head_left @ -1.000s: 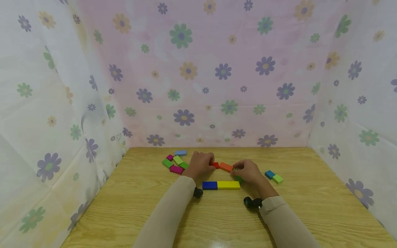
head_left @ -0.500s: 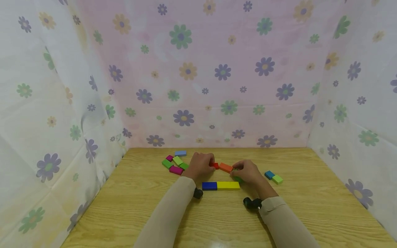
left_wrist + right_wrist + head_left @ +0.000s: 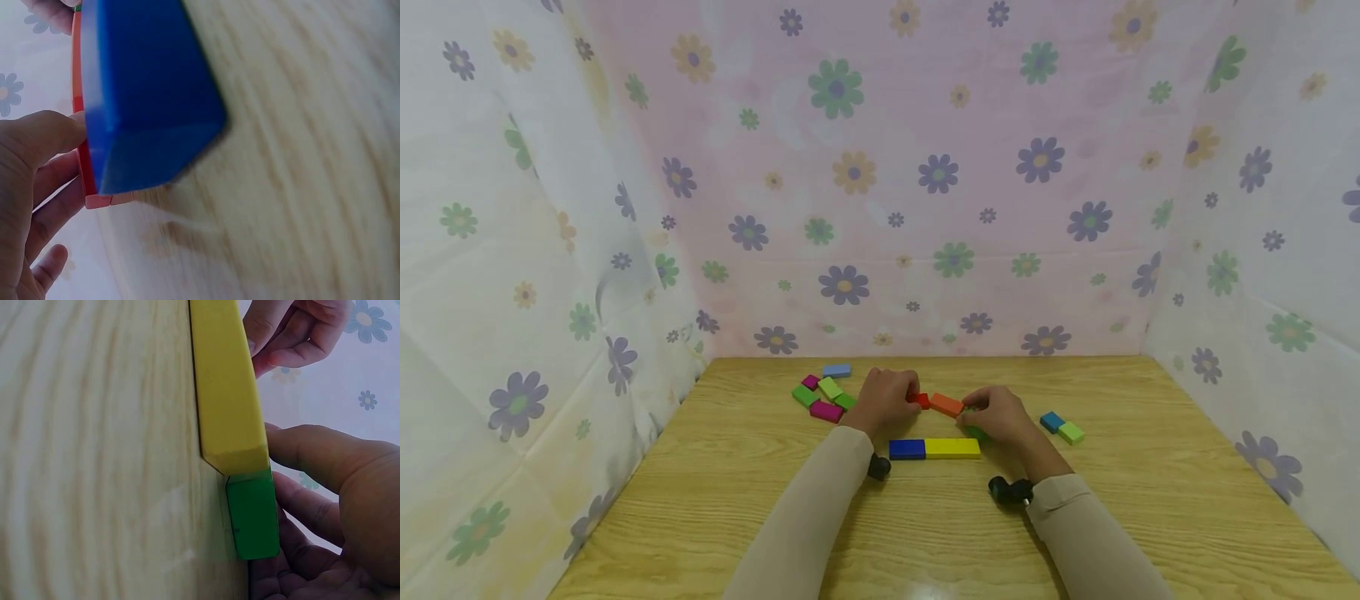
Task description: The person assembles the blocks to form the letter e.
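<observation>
My left hand (image 3: 882,402) pinches a red block (image 3: 922,401) between thumb and fingers; most of the block is hidden by the hand. Right of it, an orange block (image 3: 947,406) lies end to end in a slightly bent row. At the row's right end my right hand (image 3: 1002,415) holds a green block (image 3: 976,432) with curled fingers. Nearer the body lie a dark blue block (image 3: 907,450) and a longer yellow block (image 3: 952,449), joined in a straight line. In the left wrist view the blue block (image 3: 150,81) covers part of the red one (image 3: 89,172).
Left of the hands is a cluster of magenta (image 3: 827,412) and green blocks (image 3: 806,395), with a light blue block (image 3: 837,371) behind. A teal block (image 3: 1052,422) and a lime block (image 3: 1071,432) touch at the right. Flowered cloth (image 3: 925,208) encloses the wooden table (image 3: 925,533).
</observation>
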Tool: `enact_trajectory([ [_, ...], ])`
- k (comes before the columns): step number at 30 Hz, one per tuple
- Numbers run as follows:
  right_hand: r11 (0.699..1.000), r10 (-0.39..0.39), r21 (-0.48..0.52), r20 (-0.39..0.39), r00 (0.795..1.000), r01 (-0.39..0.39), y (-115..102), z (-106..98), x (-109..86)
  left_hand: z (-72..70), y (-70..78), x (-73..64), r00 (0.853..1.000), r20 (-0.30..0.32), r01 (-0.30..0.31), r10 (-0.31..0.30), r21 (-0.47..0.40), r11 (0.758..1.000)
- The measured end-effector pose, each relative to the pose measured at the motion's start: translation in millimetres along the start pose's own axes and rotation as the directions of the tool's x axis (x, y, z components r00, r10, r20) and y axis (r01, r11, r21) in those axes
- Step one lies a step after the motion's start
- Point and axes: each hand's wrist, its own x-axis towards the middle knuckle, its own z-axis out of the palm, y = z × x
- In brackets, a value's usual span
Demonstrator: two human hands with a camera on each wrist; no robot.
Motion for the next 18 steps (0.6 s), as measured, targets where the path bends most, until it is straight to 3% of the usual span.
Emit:
enact_trajectory([
  [18,1.0,0.0,0.003,0.009,1.0,0.0,-1.4,-0.1,-1.7,-3.9,-3.0,-1.4,1.0,-0.001,0.003,-0.003,0.0,1.0],
])
